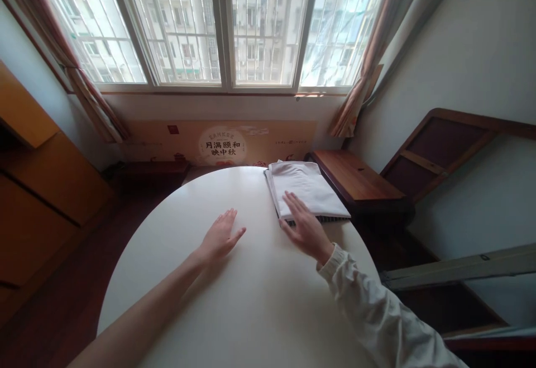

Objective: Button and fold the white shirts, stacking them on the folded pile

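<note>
Both flattish, thumbs apart: left hand [220, 236] over table [251, 306], right hand [307, 229] perhaps touching white cloth [312, 184].

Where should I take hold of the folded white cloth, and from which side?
I'd take the white cloth by its near edge, coming from the person's side, probably with the right hand. It lies flat toward the table's far right, with that edge facing the person and a dark layer showing beneath; the right hand is at its near-left corner.
</note>
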Motion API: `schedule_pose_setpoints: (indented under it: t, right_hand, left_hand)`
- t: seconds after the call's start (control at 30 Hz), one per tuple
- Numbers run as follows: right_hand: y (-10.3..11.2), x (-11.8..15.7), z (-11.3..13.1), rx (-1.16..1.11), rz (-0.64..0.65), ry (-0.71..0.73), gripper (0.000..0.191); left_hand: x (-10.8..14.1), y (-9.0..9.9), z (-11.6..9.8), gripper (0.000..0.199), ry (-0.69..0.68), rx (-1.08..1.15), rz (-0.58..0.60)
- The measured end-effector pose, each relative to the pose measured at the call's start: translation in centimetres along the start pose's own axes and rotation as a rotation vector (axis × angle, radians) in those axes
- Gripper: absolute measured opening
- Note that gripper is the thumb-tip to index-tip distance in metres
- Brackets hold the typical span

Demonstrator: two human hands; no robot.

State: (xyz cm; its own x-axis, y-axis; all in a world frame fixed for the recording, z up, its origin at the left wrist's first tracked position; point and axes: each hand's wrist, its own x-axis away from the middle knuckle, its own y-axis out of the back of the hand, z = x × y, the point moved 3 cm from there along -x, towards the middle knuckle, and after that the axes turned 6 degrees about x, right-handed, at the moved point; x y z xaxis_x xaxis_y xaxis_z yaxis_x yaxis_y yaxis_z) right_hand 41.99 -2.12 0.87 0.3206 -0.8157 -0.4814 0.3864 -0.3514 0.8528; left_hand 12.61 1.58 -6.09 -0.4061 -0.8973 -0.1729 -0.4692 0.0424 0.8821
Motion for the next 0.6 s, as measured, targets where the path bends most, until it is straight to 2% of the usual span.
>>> schedule_pose_setpoints:
  t: [0.07, 0.13, 0.27, 0.4, 0.6]
  right_hand:
    - [-1.9, 1.0, 3.6, -0.075, 0.041, 0.102, 0.071]
    - [-4.2, 1.6, 5.5, -0.120, 0.110, 0.156, 0.073]
    - [-7.7, 1.8, 5.5, -0.094, 0.253, 0.167, 0.075]
    - [-8.2, 1.3, 5.0, -0.031, 0.335, 0.162, 0.073]
    - [-7.7, 1.2, 5.4, -0.001, 0.369, 0.150, 0.070]
  left_hand:
    - [1.0, 0.4, 0.6, 0.077, -0.032, -0.026, -0.012]
    - [1.5, 0.8, 0.7, 0.073, -0.114, -0.042, 0.000]
    - [2.0, 1.1, 0.6, 0.072, -0.244, -0.058, 0.083]
    - [2.2, 1.1, 0.3, 0.074, -0.273, -0.072, 0.109]
    - [2.6, 1.2, 0.0, 0.083, -0.268, -0.086, 0.142]
